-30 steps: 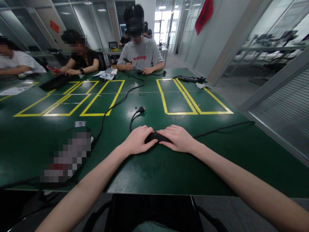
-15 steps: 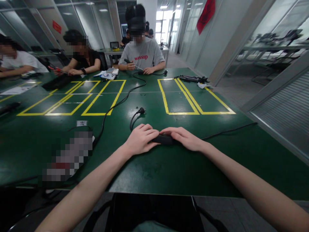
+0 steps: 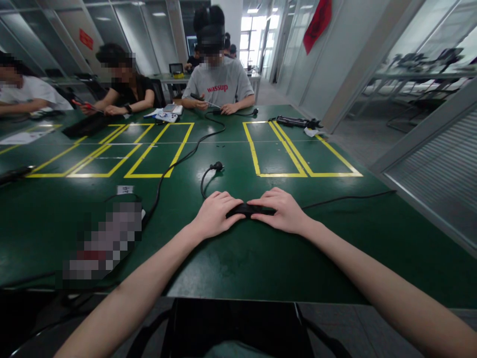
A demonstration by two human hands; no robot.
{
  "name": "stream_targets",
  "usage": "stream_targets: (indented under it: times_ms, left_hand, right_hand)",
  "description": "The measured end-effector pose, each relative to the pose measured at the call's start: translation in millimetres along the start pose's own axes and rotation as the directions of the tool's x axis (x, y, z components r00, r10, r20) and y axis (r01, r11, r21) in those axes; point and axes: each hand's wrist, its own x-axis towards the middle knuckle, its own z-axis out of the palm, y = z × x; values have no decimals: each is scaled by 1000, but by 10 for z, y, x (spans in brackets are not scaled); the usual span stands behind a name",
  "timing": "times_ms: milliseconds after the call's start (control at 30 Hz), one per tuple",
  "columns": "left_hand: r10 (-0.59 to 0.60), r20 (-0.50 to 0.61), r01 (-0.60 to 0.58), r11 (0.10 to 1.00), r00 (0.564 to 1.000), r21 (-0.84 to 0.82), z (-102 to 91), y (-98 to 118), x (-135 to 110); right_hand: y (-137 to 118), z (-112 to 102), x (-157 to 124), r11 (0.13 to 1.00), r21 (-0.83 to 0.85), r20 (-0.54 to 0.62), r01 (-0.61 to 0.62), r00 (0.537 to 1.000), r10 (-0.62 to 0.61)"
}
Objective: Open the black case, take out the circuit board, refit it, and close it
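A small black oblong device [image 3: 249, 210] lies on the green table [image 3: 238, 258] in front of me, with a thin black cable [image 3: 350, 197] running off to the right. My left hand [image 3: 215, 215] rests on its left end, fingers curled over it. My right hand [image 3: 282, 211] covers its right end, fingers bent down onto it. Both hands grip the device between them. A black cord with a plug [image 3: 217, 166] curls on the table just beyond my hands.
Yellow tape rectangles [image 3: 294, 149] mark the table at the back right and left. A blurred object [image 3: 104, 238] lies at the near left. Three people sit across the table handling tools. A black tool [image 3: 294, 121] lies at the far right. A dark chair back [image 3: 238, 323] is below me.
My right hand has shifted a little and its knuckles have risen, with fingers bent more steeply onto the device. The left hand stays on its left end.
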Motion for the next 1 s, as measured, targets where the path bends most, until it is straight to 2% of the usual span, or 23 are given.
stream_targets:
  times_ms: [100,200,333,433,500,567,700,767,1000]
  left_hand:
    - [11,5,-11,1000,1000,-7,5,6,0]
    - [13,-19,-13,1000,1000,-12,6,12,-17]
    - [122,-69,-119,992,990,48,28,20,-37]
    - [225,-48,-215,964,973,159,57,29,-30]
    - [240,-30,-230,954,970,191,68,39,-19]
    - [233,-10,-227,955,972,194,69,49,-9]
    - [191,5,-189,967,981,170,60,50,0]
    - [179,8,-178,971,984,160,61,39,-1]
    - [135,25,-137,984,991,111,76,4,-5]
  right_hand:
    - [10,-7,-1,998,-28,39,55,998,-54]
    - [-11,8,0,999,-21,45,45,998,-44]
    - [-43,16,8,989,112,15,-94,996,93]
    - [-50,-1,8,942,232,89,-241,970,226]
    - [-57,-13,4,923,251,129,-293,955,268]
    - [-75,-25,2,938,227,117,-261,964,240]
    - [-150,-58,6,998,63,69,5,998,-9]
    - [-181,-71,7,998,20,103,61,993,-63]
    - [-161,-19,6,993,26,231,-116,967,107]
